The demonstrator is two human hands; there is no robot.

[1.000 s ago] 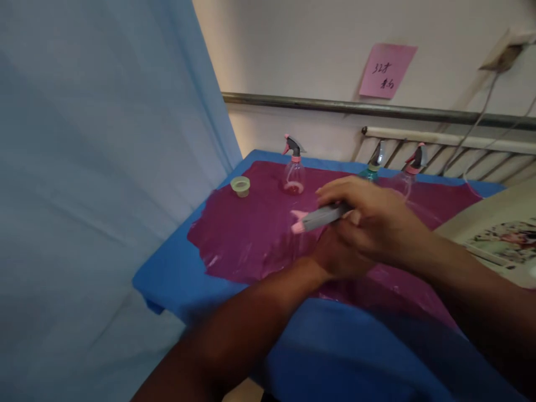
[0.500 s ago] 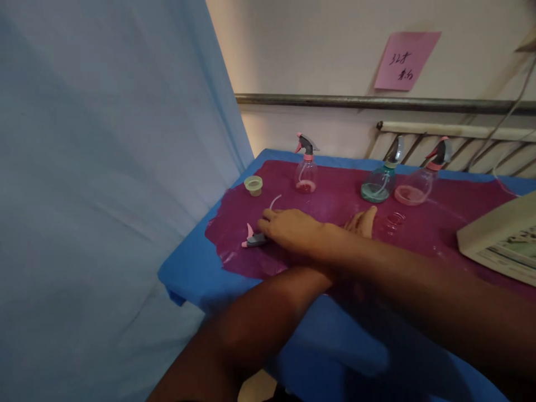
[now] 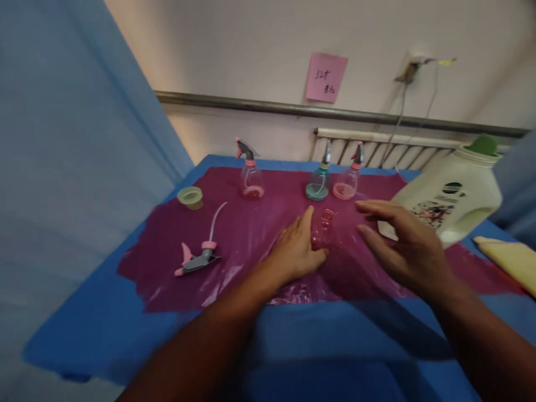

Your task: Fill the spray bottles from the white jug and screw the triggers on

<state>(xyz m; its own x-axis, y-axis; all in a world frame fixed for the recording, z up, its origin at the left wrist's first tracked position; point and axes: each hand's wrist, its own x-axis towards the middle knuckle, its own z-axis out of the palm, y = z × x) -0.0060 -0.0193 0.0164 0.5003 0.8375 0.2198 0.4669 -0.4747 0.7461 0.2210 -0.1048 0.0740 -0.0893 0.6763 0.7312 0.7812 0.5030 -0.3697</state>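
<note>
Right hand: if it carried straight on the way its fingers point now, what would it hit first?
Probably the neck of the uncapped clear bottle, across from the right hand. Depth is hard to judge here; passing higher, it might miss it.

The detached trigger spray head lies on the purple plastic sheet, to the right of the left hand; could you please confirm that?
One thing is wrong: the head view shows the detached trigger spray head to the left of the left hand. It does lie on the purple plastic sheet.
</note>
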